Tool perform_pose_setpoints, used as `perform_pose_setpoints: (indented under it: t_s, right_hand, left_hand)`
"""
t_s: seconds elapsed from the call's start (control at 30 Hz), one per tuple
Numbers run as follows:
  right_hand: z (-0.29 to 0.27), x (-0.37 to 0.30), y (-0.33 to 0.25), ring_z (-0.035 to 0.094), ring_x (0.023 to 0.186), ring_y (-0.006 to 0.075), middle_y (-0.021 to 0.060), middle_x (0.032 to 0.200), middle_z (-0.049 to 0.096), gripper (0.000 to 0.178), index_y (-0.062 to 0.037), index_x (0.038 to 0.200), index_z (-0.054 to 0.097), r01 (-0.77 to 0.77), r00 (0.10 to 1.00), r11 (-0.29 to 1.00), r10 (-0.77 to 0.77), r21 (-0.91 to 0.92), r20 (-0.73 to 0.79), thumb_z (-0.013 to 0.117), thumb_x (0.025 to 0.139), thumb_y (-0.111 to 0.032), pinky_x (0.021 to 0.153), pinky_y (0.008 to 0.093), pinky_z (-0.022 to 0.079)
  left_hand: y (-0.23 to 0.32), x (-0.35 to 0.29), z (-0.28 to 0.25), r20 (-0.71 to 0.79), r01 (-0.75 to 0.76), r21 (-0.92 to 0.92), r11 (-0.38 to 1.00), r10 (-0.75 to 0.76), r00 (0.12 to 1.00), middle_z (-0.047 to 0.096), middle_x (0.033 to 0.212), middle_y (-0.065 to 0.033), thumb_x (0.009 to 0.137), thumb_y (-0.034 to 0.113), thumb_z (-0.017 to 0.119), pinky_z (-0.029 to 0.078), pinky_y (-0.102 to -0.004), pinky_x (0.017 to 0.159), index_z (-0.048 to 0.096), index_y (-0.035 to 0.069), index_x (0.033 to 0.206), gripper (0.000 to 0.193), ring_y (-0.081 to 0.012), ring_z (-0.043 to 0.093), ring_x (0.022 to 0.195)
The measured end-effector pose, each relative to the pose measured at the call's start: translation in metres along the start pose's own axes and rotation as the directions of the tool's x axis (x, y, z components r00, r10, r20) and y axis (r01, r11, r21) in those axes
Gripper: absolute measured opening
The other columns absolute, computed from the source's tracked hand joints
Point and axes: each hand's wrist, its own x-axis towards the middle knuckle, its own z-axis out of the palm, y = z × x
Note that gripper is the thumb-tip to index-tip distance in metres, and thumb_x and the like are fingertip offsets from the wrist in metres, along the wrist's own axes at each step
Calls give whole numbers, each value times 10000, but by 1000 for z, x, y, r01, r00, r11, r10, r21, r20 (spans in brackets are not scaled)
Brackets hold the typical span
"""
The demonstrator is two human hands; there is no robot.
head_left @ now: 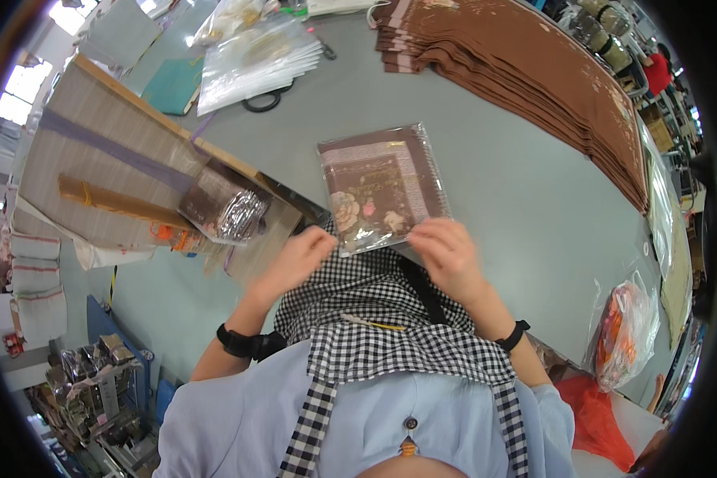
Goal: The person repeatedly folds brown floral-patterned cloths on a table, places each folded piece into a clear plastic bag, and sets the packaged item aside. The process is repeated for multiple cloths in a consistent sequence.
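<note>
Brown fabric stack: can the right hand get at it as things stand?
Probably yes: nothing visible stands between the right hand and the brown fabric stack, though it may take a stretch.

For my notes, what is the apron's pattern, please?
Black-and-white checked apron, clearest in the head view.

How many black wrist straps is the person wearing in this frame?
2. One black strap is around the wrist behind the left hand; the other strap is around the wrist behind the right hand. Both are plainly visible.
</note>
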Motion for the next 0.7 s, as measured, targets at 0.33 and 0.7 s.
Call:
perform_pose_setpoints:
  t_s: [0.33, 0.7]
  right_hand:
    - [64, 41, -25, 526, 809, 213, 31, 815, 520, 131, -98, 837, 564, 187, 973, 980, -194, 66, 123, 642, 739, -135, 738, 336, 418]
    - [13, 35, 4, 553, 781, 206, 30, 827, 548, 175, -91, 830, 579, 120, 993, 983, -118, -138, 24, 670, 708, -177, 740, 344, 431]
  left_hand:
    - [-34, 31, 26, 411, 280, -583, 763, -20, 912, 405, 589, 48, 958, 148, 452, 209, -219, 408, 528, 38, 753, 244, -32, 297, 447]
    - [-22, 38, -20, 161, 103, -658, 746, 5, 987, 365, 537, 44, 901, 107, 503, 227, -230, 401, 435, 78, 634, 277, -57, 299, 433]
